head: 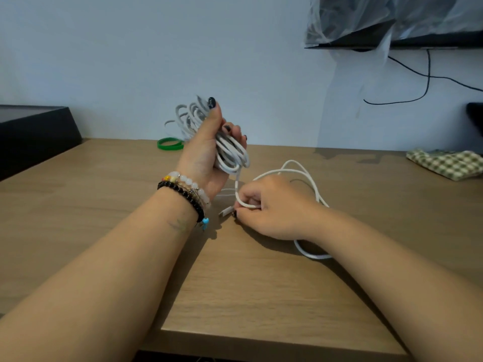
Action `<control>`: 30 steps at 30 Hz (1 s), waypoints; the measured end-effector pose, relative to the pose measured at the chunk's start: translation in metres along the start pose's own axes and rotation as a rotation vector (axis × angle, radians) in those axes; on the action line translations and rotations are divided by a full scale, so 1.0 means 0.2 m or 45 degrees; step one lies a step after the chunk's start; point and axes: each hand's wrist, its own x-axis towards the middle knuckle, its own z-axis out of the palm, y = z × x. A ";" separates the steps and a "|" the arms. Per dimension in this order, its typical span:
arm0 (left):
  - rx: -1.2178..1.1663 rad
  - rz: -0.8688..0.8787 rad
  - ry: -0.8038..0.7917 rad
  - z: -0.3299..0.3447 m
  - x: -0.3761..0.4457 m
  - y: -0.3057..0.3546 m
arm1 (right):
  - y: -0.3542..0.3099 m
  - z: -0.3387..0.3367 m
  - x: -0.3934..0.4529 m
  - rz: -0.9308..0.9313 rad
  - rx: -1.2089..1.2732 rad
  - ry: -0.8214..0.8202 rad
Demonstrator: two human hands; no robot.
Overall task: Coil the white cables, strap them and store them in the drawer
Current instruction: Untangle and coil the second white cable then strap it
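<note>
Head camera: a person works at a wooden table (104, 205), midway through coiling a white cable (311, 178). The left hand (209, 150) is raised above the middle of the table, fingers and thumb curled round a coil (230, 152) of finished loops, held upright, apparently so the turns stay stacked and do not spring apart. Its wrist wears beaded bracelets (188, 189). From the coil's lower end the cable drops to the right hand (271, 207), which rests low on the table, its fingers pinching the slack just beside the connector (226, 211), seemingly ready to feed the next turn upward. The uncoiled remainder lies in loose arcs on the table behind and beneath the right wrist. A green band (170, 144) lies near the far edge, behind the left hand, close enough to serve as the strap once coiling ends. A checked cloth (449, 163) sits towards the far right corner, a dark box (34, 134) at the far left edge. No drawer can be made out. Judging by the slack left, strapping and storing remain undone.
</note>
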 end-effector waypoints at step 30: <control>0.105 -0.347 -0.373 -0.06 -0.02 -0.04 | 0.09 -0.18 -0.03 0.156 0.970 0.104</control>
